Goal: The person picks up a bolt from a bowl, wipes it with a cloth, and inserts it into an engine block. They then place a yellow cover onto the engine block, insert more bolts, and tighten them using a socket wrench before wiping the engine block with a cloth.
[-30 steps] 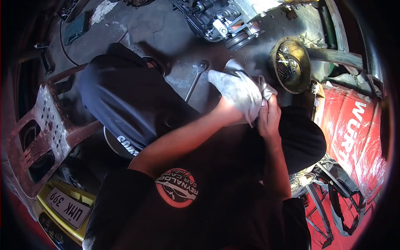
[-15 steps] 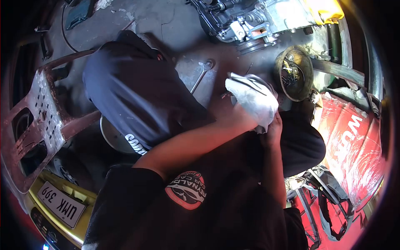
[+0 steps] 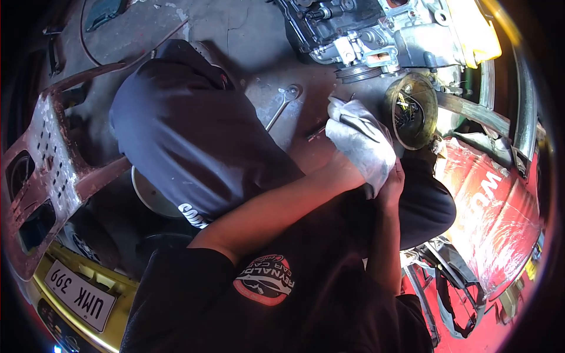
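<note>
A crumpled white cloth [image 3: 362, 138] with dark streaks is held up between my two hands, over my bent legs. My left hand [image 3: 349, 170] grips it from the lower left, its fingers mostly hidden by the folds. At the cloth's lower right edge, my right hand [image 3: 392, 185] is closed on the fabric. Whether anything lies inside the cloth cannot be seen. On the floor to the left of the cloth is a wrench [image 3: 282, 107], and a thin dark tool [image 3: 316, 133] lies close beside the cloth.
An engine [image 3: 368, 41] with a ribbed pulley stands ahead. A round metal pan [image 3: 432, 126] with small parts sits to its lower right. Red plastic-wrapped material [image 3: 479, 212] is on the right. A rusty metal frame [image 3: 59, 156] and a yellow bumper [image 3: 126, 288] are at left.
The view has shifted slightly, so the engine sits lower in it. The cloth has turned a little and hangs lower at its right edge, still in both hands. More of the thin dark tool shows.
</note>
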The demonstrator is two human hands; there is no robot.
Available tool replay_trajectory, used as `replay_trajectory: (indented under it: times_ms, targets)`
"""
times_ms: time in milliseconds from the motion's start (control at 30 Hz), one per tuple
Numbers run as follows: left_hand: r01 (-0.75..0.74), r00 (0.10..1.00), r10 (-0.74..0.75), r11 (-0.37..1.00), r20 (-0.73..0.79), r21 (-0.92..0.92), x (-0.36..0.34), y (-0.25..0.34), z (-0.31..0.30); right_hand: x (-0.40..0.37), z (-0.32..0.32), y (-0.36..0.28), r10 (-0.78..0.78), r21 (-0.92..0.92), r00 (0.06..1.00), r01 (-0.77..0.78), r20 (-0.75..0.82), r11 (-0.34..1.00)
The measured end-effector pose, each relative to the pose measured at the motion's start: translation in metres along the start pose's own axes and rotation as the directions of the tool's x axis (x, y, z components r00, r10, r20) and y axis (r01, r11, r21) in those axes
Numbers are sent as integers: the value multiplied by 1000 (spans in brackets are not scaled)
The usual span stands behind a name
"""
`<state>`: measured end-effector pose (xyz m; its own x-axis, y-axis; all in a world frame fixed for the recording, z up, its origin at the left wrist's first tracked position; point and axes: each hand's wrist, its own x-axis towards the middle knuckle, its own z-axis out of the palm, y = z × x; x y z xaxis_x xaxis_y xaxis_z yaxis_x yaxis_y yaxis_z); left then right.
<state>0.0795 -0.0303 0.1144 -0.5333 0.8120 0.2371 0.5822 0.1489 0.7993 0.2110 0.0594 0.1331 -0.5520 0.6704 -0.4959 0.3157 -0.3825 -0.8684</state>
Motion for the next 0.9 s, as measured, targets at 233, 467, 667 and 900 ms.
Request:
replay_trajectory:
  times_ms: [233, 467, 667, 900]
  targets:
    - [68, 998, -69, 986, 1, -151, -2, -8, -17, 0, 18, -2, -342, -564, 933, 341, 108, 752]
    - [311, 936, -349, 744, 54, -591, -18, -26, 46, 1, 39, -6, -401, -741, 915, 307, 56, 598]
    - [75, 997, -69, 982, 40, -174, -12, -19, -14, 19, 32, -24, 46, -289, 998, -53, -29, 956]
    - [137, 979, -205, 653, 1, -745, -17, -30, 19, 5, 39, -36, -408, -763, 860, 479, 307, 435]
